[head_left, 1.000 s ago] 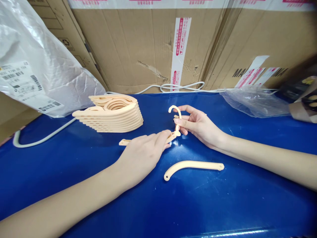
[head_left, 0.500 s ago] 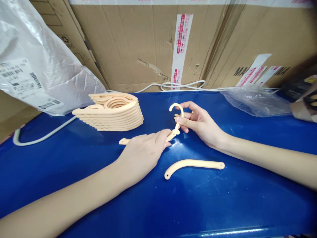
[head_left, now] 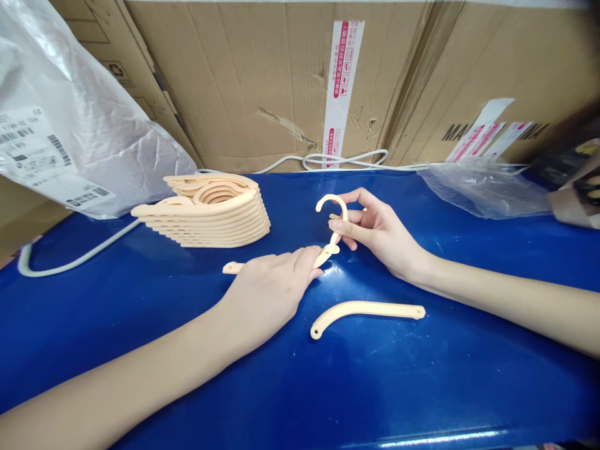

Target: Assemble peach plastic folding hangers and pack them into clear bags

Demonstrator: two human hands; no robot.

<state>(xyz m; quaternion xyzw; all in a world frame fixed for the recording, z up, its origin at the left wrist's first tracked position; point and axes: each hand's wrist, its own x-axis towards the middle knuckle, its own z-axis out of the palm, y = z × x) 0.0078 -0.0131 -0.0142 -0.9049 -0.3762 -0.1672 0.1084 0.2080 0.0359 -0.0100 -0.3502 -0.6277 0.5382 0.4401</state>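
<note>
My left hand [head_left: 269, 284] is closed over a cream hanger arm [head_left: 233, 267], whose two ends stick out on either side of the fingers. Between the thumb and fingers of my right hand [head_left: 370, 228] is a cream hanger hook [head_left: 344, 212], its curve opening to the left. The foot of the hook meets the right end of the hanger arm; I cannot tell whether they are locked together. Closer to me lies a loose curved hanger arm [head_left: 368, 309], with a round hole at its left end. A small piece shows behind my right fingers, mostly hidden.
On the blue table [head_left: 422, 387], a stack of folded cream hangers [head_left: 210, 219] stands at the left. Behind it leans a silvery plastic parcel bag [head_left: 94, 119]. Cardboard boxes [head_left: 234, 75] line the back, with a white cable [head_left: 281, 164] along them. Clear plastic [head_left: 487, 190] lies at back right.
Both hands keep their grips and nearly the same places. The view has shifted very slightly; the hook looks tilted a touch further left.
</note>
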